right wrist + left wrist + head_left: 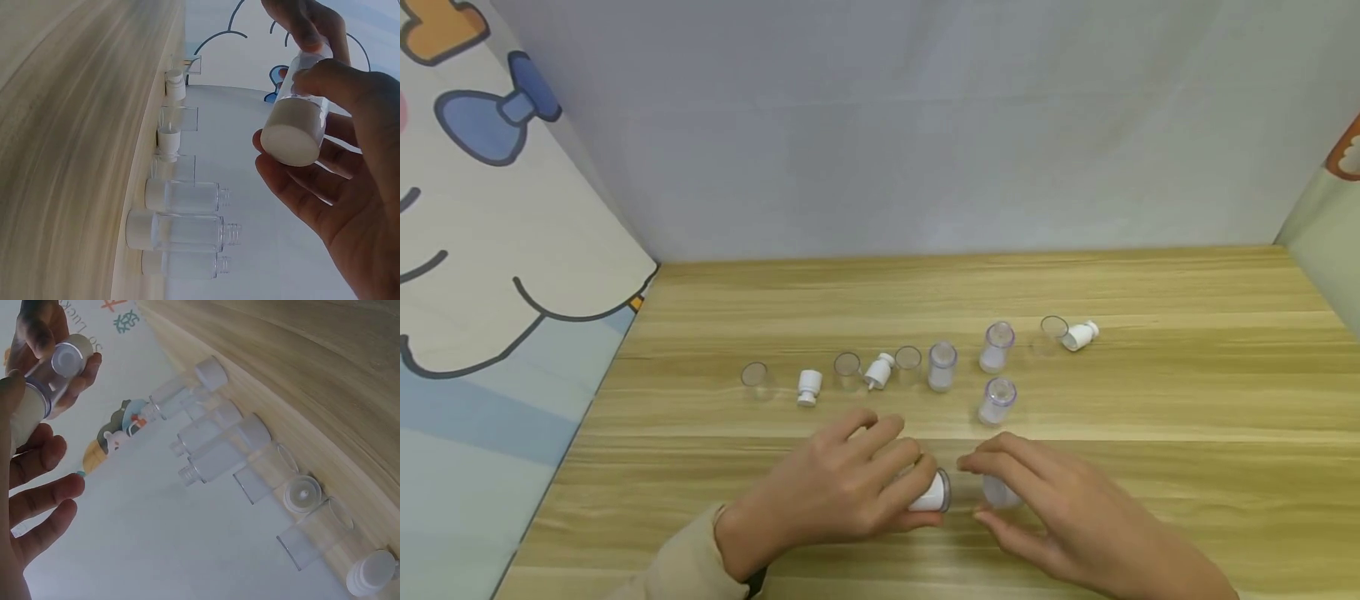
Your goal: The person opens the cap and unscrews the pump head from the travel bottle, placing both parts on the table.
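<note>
My left hand point(857, 483) grips a white cylindrical piece point(929, 493) with a greyish rim, mostly hidden by the fingers. To its right, my right hand point(1052, 500) holds a clear bottle point(305, 65) with a white base point(292, 132), thumb on one side and fingers on the other. The bottle lies tilted, its far end towards the left hand. Whether the two pieces touch, I cannot tell. Beyond the hands stand three clear bottles with white bases and open threaded necks: one nearer point(997, 402), one at left point(942, 367), one farther back point(997, 347).
Several clear cylindrical covers stand in a loose row, including one at far left point(757, 382) and one at right point(1049, 337). Among them are white pump tops, at left point(808, 387), middle point(879, 372) and right point(1081, 335). A pale cloth wall point(925, 167) rises behind the wooden table point(1187, 400).
</note>
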Demonstrator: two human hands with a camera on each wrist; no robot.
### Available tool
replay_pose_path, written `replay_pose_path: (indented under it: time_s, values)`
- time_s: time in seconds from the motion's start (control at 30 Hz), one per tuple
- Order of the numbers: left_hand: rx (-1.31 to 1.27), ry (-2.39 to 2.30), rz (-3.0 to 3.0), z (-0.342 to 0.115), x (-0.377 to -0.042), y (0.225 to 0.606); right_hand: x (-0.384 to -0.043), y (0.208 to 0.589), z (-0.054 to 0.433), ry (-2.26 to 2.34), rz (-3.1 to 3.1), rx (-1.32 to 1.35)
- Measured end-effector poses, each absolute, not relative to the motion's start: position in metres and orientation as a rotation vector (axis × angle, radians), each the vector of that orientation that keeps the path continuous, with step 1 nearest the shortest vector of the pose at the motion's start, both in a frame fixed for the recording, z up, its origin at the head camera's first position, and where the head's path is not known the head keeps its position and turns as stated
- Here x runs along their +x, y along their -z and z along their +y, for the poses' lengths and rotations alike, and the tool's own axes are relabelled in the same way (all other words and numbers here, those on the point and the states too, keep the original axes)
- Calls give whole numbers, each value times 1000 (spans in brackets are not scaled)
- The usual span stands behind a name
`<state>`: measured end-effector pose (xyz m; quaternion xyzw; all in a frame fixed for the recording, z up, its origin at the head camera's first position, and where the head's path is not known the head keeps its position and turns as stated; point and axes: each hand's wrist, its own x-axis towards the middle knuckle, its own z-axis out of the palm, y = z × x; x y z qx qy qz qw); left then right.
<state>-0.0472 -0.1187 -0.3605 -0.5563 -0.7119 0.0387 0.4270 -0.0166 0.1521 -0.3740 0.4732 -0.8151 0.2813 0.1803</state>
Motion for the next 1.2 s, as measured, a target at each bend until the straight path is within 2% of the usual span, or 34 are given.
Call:
replay_pose_path:
  time_s: [0.33,0.7,0.9,1.2]
  values:
    - [-1497,17,-1561,-117,-48,359,-4,376,147,-935,-2214,1391]
    - [-1493,256,-1643,-109,-44,367,6,378,140,-843,-2071,1273]
    - [-1386,642,-1882,-108,-37,380,4,372,133,-699,-1933,1157]
    - [-1257,605,-1932,-109,-36,375,-3,365,125,-651,-1753,1136]
